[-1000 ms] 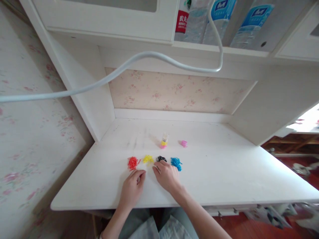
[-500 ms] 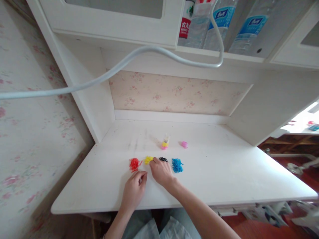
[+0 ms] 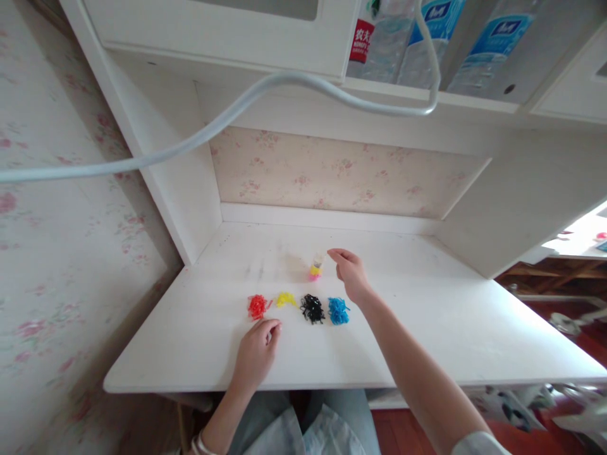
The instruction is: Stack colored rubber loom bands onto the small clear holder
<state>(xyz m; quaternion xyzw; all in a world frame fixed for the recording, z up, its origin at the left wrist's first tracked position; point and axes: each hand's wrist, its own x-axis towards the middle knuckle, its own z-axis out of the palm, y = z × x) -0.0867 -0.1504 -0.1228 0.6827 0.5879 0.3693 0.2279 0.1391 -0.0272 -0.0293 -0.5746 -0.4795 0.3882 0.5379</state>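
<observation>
My right hand (image 3: 349,270) reaches over the far part of the table, its thumb and fingertips pinched together just right of a small clear jar (image 3: 317,265). Whatever sits in that pinch is too small to make out. Yellow and pink bits show in the jar's lower part. Resting on the table, my left hand (image 3: 258,346) is curled closed, just in front of a pile of red rubber bands (image 3: 257,307). To the right of these lie a small yellow pile (image 3: 285,299), a black pile (image 3: 312,309) and a blue pile (image 3: 338,311) of similar bands.
A white cable (image 3: 284,79) hangs across the view above the white table (image 3: 190,354). Plastic bottles (image 3: 429,47) stand in the shelf overhead. Side panels and a floral back wall (image 3: 303,170) enclose the table's far side.
My right hand has moved from the yellow pile up and right to beside the jar, uncovering the black pile. It now hides the pink piece there. My left hand stays nearly still.
</observation>
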